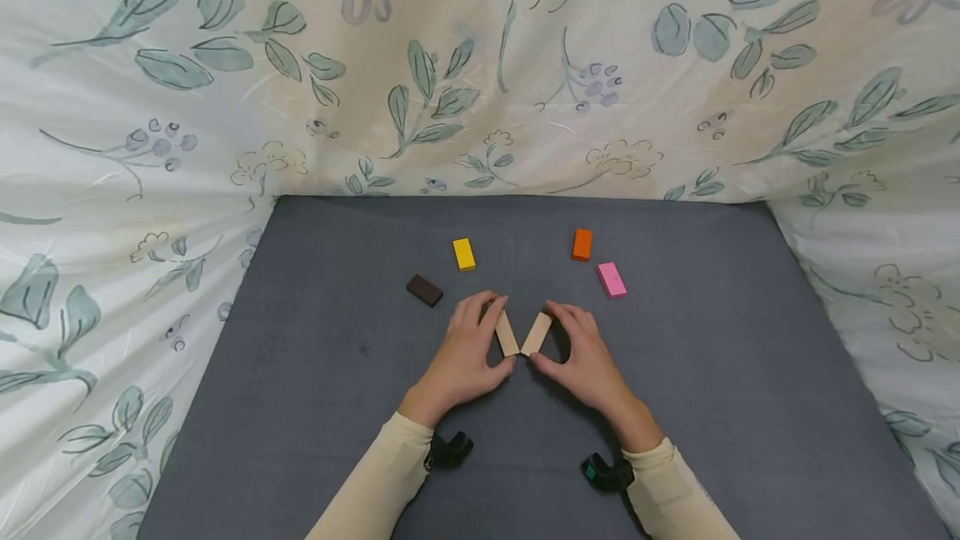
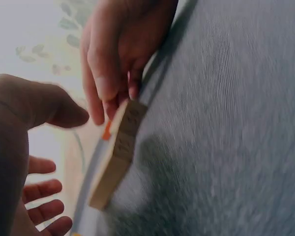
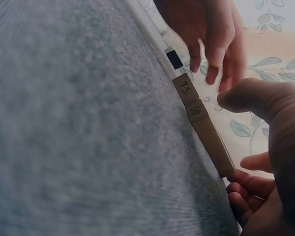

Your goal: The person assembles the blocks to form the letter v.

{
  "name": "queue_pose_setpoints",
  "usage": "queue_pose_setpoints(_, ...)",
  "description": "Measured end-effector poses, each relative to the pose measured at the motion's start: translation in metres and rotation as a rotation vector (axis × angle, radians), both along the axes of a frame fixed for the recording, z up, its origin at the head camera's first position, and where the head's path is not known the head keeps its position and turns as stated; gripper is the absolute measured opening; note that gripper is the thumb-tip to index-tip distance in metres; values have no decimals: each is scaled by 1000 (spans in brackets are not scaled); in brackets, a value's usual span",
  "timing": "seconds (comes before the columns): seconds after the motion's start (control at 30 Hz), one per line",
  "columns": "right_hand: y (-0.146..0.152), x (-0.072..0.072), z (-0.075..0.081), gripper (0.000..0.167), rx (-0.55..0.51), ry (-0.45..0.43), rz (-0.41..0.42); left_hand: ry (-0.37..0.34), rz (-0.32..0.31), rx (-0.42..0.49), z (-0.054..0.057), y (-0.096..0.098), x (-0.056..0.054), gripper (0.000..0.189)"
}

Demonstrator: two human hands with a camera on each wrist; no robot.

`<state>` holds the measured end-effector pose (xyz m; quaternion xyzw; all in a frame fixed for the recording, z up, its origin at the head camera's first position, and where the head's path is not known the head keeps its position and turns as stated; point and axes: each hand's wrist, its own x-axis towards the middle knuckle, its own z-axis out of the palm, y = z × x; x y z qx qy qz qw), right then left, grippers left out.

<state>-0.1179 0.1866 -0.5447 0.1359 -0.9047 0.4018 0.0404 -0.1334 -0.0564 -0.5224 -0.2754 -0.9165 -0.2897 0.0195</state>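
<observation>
Two pale wooden blocks stand in a V, near ends together: the left block (image 1: 507, 334) and the right block (image 1: 536, 333). Handwritten numbers show on those ends, 75 on the left block (image 3: 183, 88) and 50 on the right block (image 3: 195, 111). My left hand (image 1: 471, 351) curves loosely around the left block; in the left wrist view its thumb and fingers are spread apart from the wood. My right hand (image 1: 585, 361) arches around the right block, its fingers (image 3: 253, 183) right at the far end and its thumb off the block in the right wrist view.
Beyond the hands lie a dark brown block (image 1: 424, 291) and a yellow block (image 1: 464, 255) on the left, an orange block (image 1: 582, 245) and a pink block (image 1: 612, 280) on the right. A leaf-patterned cloth (image 1: 442, 107) surrounds the grey table surface (image 1: 337, 423).
</observation>
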Motion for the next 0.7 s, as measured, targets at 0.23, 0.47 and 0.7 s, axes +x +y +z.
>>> queue_pose_setpoints(0.23,8,-3,0,66,-112,52,-23,150,-99,-120,11,13,19,67)
queue_pose_setpoints(0.47,15,-6,2,52,-212,63,-109,212,-152,-348,12,22,36,51)
queue_pose_setpoints(0.7,16,-5,3,50,-206,17,-122,209,-167,-356,10,23,40,47)
